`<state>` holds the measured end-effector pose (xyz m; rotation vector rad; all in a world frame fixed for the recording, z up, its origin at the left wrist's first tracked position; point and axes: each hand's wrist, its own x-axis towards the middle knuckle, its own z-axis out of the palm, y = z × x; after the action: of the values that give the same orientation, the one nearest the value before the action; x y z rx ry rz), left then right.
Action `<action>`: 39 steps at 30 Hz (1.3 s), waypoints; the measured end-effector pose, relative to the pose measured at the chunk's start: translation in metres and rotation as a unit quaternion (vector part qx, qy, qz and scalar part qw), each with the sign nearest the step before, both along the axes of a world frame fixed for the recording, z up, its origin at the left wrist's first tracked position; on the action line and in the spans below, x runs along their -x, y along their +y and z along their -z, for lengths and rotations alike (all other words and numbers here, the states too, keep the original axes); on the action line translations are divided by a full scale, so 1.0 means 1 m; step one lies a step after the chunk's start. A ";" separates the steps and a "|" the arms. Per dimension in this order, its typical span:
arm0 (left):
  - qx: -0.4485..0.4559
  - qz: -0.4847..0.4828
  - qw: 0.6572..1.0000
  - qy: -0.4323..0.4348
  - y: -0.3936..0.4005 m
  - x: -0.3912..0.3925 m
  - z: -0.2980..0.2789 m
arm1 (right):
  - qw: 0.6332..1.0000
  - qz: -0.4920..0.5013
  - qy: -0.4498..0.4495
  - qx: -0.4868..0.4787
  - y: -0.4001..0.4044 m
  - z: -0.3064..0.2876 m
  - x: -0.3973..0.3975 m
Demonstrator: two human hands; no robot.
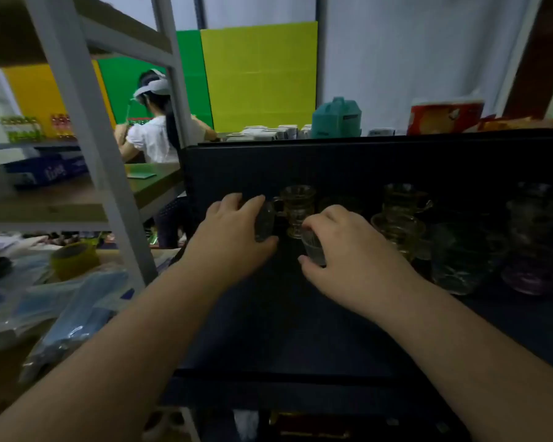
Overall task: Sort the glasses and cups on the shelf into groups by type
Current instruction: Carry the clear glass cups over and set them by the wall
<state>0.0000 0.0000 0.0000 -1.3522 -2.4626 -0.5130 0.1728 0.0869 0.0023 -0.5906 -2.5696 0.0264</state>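
Dark shelf (284, 346) reached into by both arms, small clear glass (313, 247) gripped by right hand (348, 250), dark glass (265, 223) curled round by left hand (233, 234), amber handled cup (296, 208) just behind, stacked amber cups (399, 215) and purple glasses (533, 244) ranged to the right.
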 end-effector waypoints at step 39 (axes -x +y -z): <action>-0.034 0.040 0.996 -0.070 -0.042 0.000 0.002 | 0.982 0.109 -0.040 0.148 0.028 0.023 0.048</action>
<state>-0.0003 -0.0422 -0.0024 -1.4364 -2.4824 -0.7277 0.1245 0.1147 -0.0203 -0.9991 -2.5821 0.3214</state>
